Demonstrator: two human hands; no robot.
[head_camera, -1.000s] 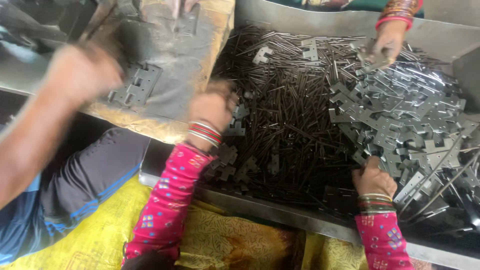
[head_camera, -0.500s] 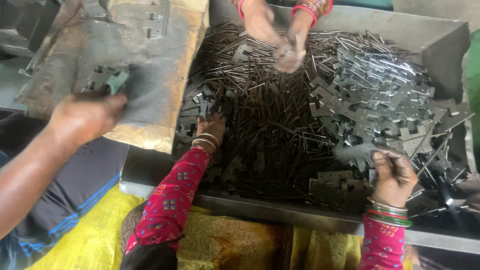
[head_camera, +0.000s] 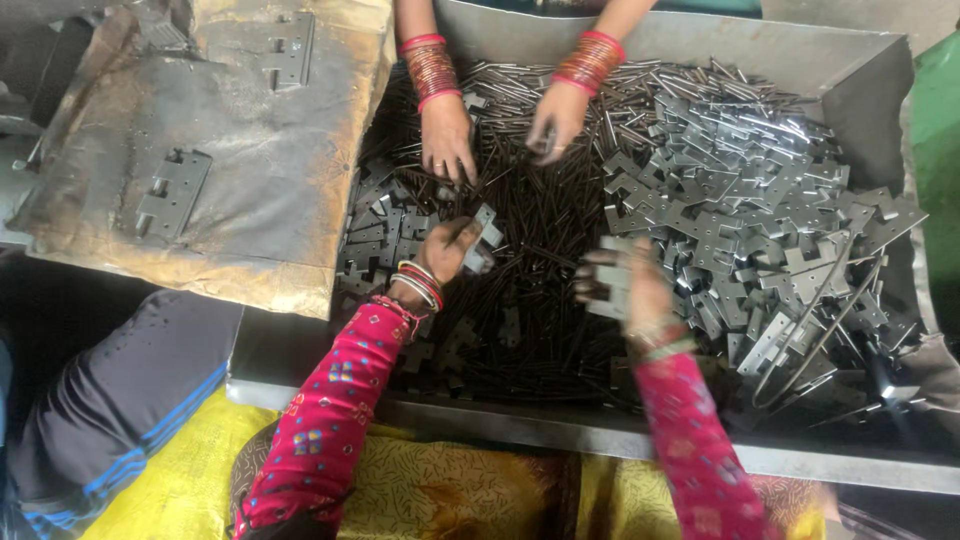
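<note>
Left hand (head_camera: 447, 250): over the middle of the tray (head_camera: 850, 70), fingers closed on one hinge leaf (head_camera: 487, 238). Leaf pinched by its edge, flat face exposed, probably so that the knuckle side stays free for mating.

Right hand (head_camera: 630, 290): blurred by motion, just right of the left hand, also over the tray's middle. Closed around a second leaf (head_camera: 610, 285); exact grip not readable through the blur. Both leaves raised clear of the stock below and near each other, not touching.

Pins (head_camera: 545, 215): dark, thin rods heaped across the tray's centre, directly beneath both hands and so within shortest reach.

Loose leaves (head_camera: 760, 200): bright pile banked against the right wall and far right corner; a darker batch (head_camera: 370, 235) along the left edge. Stock kept by kind, apparently for picking without sorting.

Co-worker's hands (head_camera: 450, 140) (head_camera: 555, 120): entering from the far edge, bangles at the wrists, fingertips down in the pins, well apart from the near pair.

Board (head_camera: 250, 150): worn and rust-edged, overlapping the tray's left edge. Two hinges laid flat on it, one (head_camera: 172, 192) near its left side, one (head_camera: 292, 48) at its far edge, kept apart from the loose stock.
</note>
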